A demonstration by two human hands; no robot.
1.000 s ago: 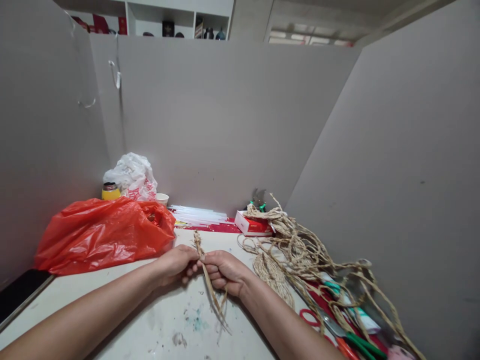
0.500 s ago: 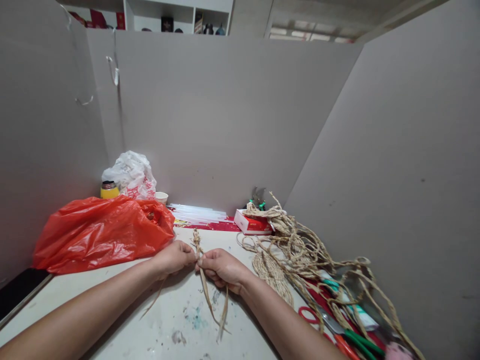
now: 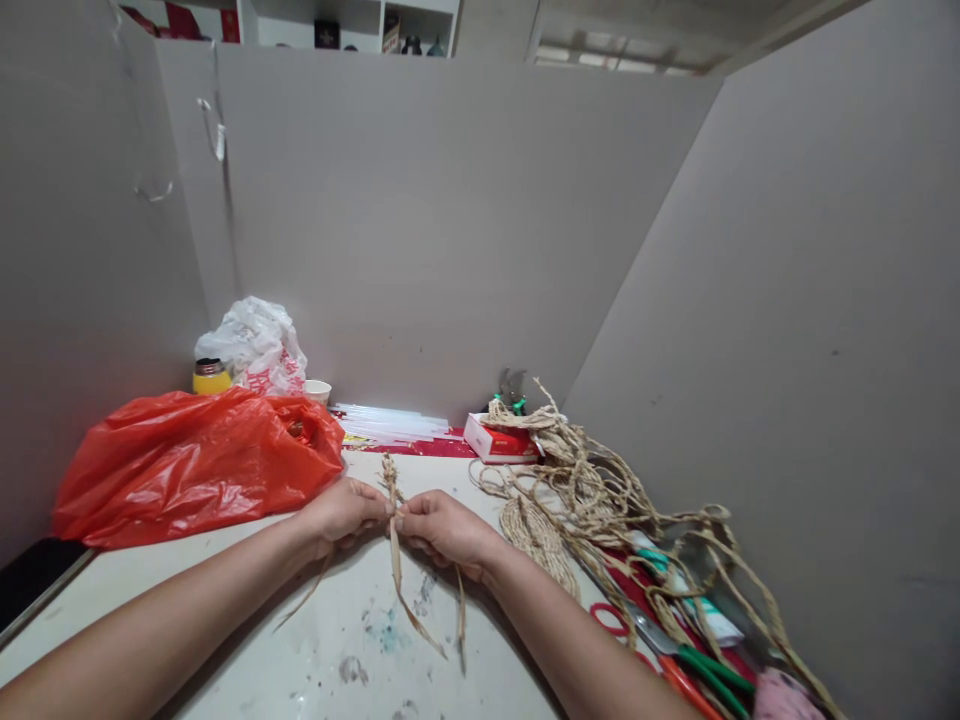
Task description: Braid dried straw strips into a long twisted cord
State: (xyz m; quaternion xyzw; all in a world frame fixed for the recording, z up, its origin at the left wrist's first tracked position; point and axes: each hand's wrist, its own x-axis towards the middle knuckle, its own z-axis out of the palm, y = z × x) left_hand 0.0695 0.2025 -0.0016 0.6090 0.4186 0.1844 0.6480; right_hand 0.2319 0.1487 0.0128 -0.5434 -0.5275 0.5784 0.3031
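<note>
My left hand (image 3: 351,512) and my right hand (image 3: 439,530) meet near the middle of the table (image 3: 330,650), fingertips nearly touching. Both are pinched on a small bundle of dry straw-coloured fibre (image 3: 390,474), whose frayed, knotted end points away from me. From between my hands a flat strip (image 3: 396,570) hangs toward me and curves right at its tip. One thin strand trails below my left hand, another below my right hand. The exact spot gripped is hidden by the fingertips.
A red plastic bag (image 3: 202,465) lies left, with a white bag (image 3: 255,345), yellow jar (image 3: 211,379) and cup (image 3: 318,391) behind. White sticks (image 3: 397,424) and a red-white box (image 3: 499,440) stand at the back. Coiled rope (image 3: 536,540) and green-handled scissors (image 3: 712,675) lie right.
The flat strip has swung to hang straighter below my hands, and the strand under my right hand has shifted right. Both hands still pinch the bundle. The view has moved slightly.
</note>
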